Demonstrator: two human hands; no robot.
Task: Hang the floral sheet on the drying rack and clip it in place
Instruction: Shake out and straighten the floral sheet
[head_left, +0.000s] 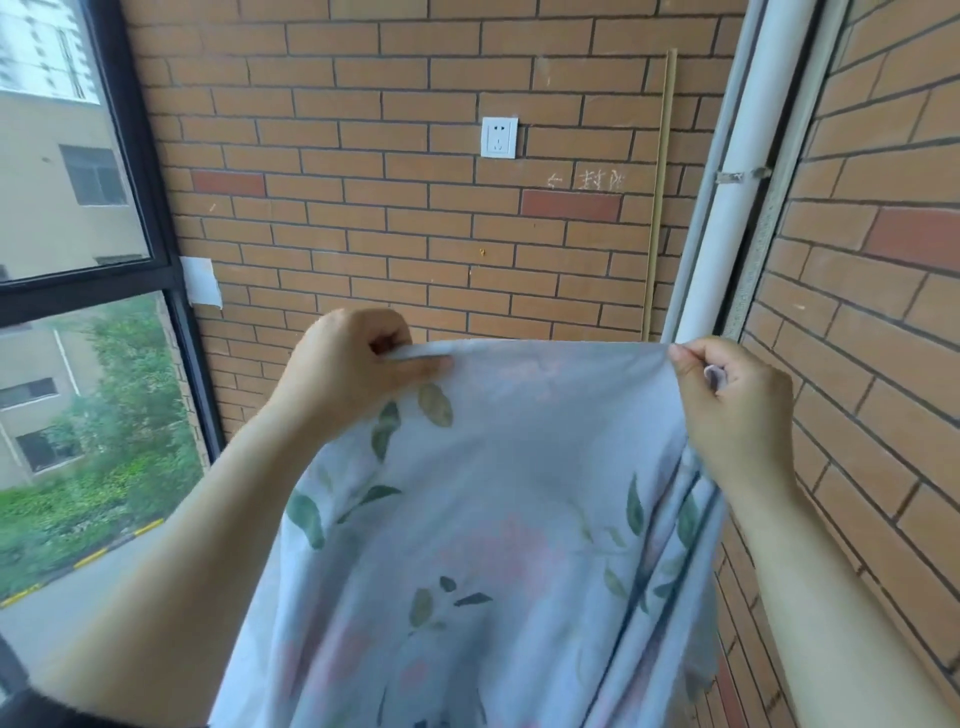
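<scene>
Both hands were up w/ the floral sheet (498, 519) stretched between them. Left hand (343, 374) was closed on the sheet's top edge: thumb and forefinger pinched the hem, other fingers curled in under it, fabric bunched a bit at the pinch. Right hand (737, 410) was closed too, fingertips (678, 358) nipping the top edge at its far corner, w/ more cloth gathered inside the fist; a bit of fabric showed through the curled fingers. Top edge ran taut and approx level from one pinch to the other.

Below the fingers the sheet hung down in front of the person, pale blue-grey w/ green leaves and faint pink blooms. Under the right hand it fell in several tight vertical folds; under the left it lay flatter.

Beyond the fingers was a brick wall (415, 208) w/ a white socket (499, 137) above the stretched edge. Just past the right fingertips stood a white pipe (727, 218), running upward. Left of the left hand was a dark-framed window (140, 171), w/ greenery outside.

No rack or clips in view.
</scene>
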